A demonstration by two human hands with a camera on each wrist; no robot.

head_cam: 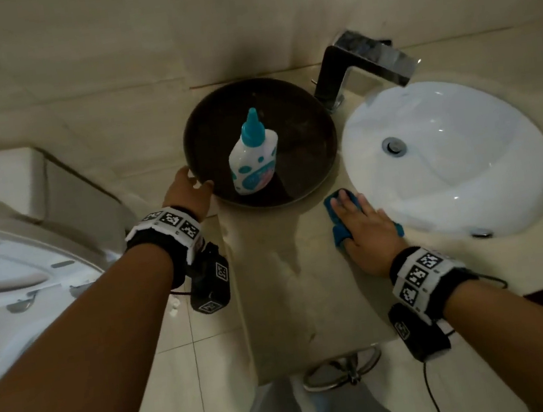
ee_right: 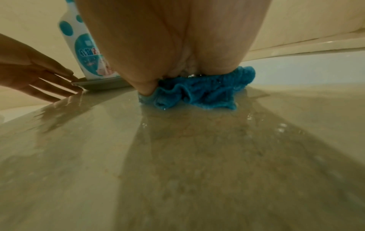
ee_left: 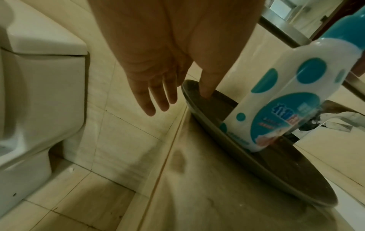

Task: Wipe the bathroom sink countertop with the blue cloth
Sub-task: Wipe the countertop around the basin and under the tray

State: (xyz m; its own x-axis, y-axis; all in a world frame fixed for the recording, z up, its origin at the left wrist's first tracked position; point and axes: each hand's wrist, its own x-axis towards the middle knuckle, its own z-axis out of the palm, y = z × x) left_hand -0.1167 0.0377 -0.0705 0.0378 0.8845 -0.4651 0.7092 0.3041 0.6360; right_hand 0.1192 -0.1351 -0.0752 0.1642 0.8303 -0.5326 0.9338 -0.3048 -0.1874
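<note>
The blue cloth lies bunched on the wet beige countertop, just left of the white sink. My right hand presses flat on the cloth with straight fingers and covers most of it. My left hand reaches the near-left rim of a dark round tray. Its thumb rests on the rim and its fingers stay straight beside the tray. A white and teal bottle stands upright on the tray.
A dark chrome faucet rises behind the sink at the wall. A white toilet stands left of the counter, over a tiled floor. The counter's front edge runs close to my body, with a metal ring below it.
</note>
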